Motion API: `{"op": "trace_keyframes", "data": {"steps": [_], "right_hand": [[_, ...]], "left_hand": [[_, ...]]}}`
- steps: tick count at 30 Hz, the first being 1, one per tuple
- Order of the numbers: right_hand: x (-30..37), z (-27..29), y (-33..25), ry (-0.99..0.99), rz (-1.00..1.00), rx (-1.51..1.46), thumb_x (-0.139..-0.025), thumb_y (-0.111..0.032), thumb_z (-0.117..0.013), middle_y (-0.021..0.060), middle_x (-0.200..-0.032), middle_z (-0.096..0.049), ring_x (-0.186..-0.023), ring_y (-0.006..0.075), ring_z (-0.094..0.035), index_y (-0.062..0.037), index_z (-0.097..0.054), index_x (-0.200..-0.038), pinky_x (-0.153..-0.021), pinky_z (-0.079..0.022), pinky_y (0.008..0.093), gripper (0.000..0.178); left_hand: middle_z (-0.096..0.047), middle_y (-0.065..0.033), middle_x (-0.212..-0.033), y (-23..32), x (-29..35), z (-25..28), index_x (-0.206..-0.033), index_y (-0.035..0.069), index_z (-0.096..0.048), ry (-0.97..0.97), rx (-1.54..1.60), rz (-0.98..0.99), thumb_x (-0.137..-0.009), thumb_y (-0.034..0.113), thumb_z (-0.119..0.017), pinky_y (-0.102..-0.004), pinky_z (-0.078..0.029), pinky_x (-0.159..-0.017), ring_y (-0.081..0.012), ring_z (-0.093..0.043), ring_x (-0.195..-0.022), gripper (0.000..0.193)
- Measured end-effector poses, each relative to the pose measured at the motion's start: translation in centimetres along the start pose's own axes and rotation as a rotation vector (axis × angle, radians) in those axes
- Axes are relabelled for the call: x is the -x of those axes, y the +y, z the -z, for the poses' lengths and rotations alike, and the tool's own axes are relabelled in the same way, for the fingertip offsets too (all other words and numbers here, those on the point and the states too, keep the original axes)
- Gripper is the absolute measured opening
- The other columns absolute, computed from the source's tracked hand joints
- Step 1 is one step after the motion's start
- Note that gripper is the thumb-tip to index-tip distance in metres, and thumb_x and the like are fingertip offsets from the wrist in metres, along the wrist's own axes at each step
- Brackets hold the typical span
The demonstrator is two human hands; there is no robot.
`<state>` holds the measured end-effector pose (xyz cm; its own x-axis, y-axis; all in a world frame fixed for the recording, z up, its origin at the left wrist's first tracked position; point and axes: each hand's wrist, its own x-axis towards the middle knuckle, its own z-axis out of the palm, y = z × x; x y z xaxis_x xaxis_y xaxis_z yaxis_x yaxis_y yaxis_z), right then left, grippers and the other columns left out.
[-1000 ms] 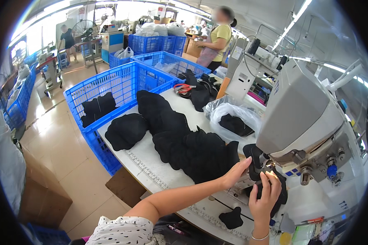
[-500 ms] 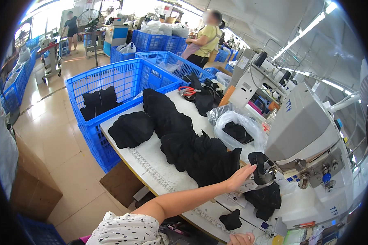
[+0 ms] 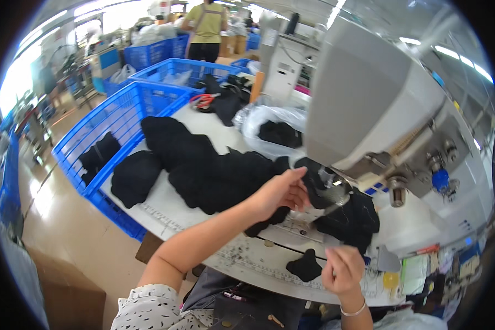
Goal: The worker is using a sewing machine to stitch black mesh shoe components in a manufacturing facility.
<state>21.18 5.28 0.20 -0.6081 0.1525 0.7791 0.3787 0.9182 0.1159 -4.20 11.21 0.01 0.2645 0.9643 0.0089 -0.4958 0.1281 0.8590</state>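
My left hand (image 3: pixel 283 191) is beside the head of a grey and white sewing machine (image 3: pixel 363 93), its fingers loosely bent and apart. Its fingertips are at the edge of a black fabric piece (image 3: pixel 312 184) under the machine's needle area. More black fabric (image 3: pixel 352 220) hangs just right of the machine's arm. Lower down, my right hand (image 3: pixel 344 269), with a bracelet at the wrist, is closed with fingertips together; what they hold, if anything, cannot be made out. A small black fabric piece (image 3: pixel 304 266) lies on the white table (image 3: pixel 242 250) left of it.
A long heap of black fabric pieces (image 3: pixel 220 176) covers the table's middle. Behind it are a clear plastic bag (image 3: pixel 253 132) with black pieces and red-handled pliers (image 3: pixel 204 101). Blue crates (image 3: pixel 143 104) stand beyond the table's left edge. A person (image 3: pixel 206 33) stands farther back.
My view has turned and come nearer the machine. My left hand has gone from stretched flat on the black piece to bent fingers. My right hand has risen from the lower edge and closed.
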Motion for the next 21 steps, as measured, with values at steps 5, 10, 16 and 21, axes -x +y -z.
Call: {"op": "trace_keyframes", "data": {"steps": [5, 10, 16, 21], "right_hand": [[-3.7, -1.0, 2.1, 0.049, -0.114, 0.028, -0.068, 0.002, -0.065, 0.0121, -0.099, -0.06, -0.087, 0.0282, -0.06, -0.0005, -0.064, -0.102, -0.076, -0.047, 0.0377, 0.034], [-6.1, -2.4, 3.5, 0.066, -0.137, 0.008, -0.069, 0.0, -0.066, 0.0112, -0.1, -0.06, -0.087, 0.0276, -0.059, -0.0011, -0.064, -0.104, -0.075, -0.046, 0.0374, 0.035], [-7.4, -3.8, 3.8, 0.042, -0.101, 0.149, -0.071, -0.011, -0.074, 0.0054, -0.096, -0.061, -0.074, 0.0187, -0.056, -0.0063, -0.066, -0.104, -0.064, -0.039, 0.0315, 0.034], [-8.2, -4.0, 3.4, -0.014, -0.101, 0.285, -0.07, -0.014, -0.075, 0.0018, -0.091, -0.06, -0.064, 0.0145, -0.052, -0.0097, -0.069, -0.1, -0.062, -0.037, 0.0292, 0.031]], "left_hand": [[-0.062, -0.0105, -0.067, 1.7, -0.5, -0.6, -0.074, 0.003, -0.06, -0.01, -0.196, 0.018, -0.092, 0.046, -0.048, -0.027, -0.042, -0.057, -0.0183, -0.058, -0.057, 0.048], [-0.062, -0.0094, -0.064, 2.2, -1.0, -0.3, -0.074, 0.002, -0.061, 0.012, -0.191, 0.016, -0.097, 0.039, -0.039, -0.026, -0.042, -0.054, -0.0171, -0.057, -0.054, 0.049], [-0.063, -0.0076, -0.064, 2.9, -0.6, -0.6, -0.079, 0.0, -0.061, -0.017, -0.425, -0.137, -0.101, 0.04, -0.035, -0.0234, -0.041, -0.051, -0.0126, -0.058, -0.053, 0.053], [-0.061, -0.0066, -0.061, 3.2, -0.5, -1.2, -0.086, -0.001, -0.06, -0.027, -0.443, -0.144, -0.101, 0.038, -0.037, -0.0224, -0.043, -0.05, -0.0114, -0.058, -0.053, 0.048]]}}
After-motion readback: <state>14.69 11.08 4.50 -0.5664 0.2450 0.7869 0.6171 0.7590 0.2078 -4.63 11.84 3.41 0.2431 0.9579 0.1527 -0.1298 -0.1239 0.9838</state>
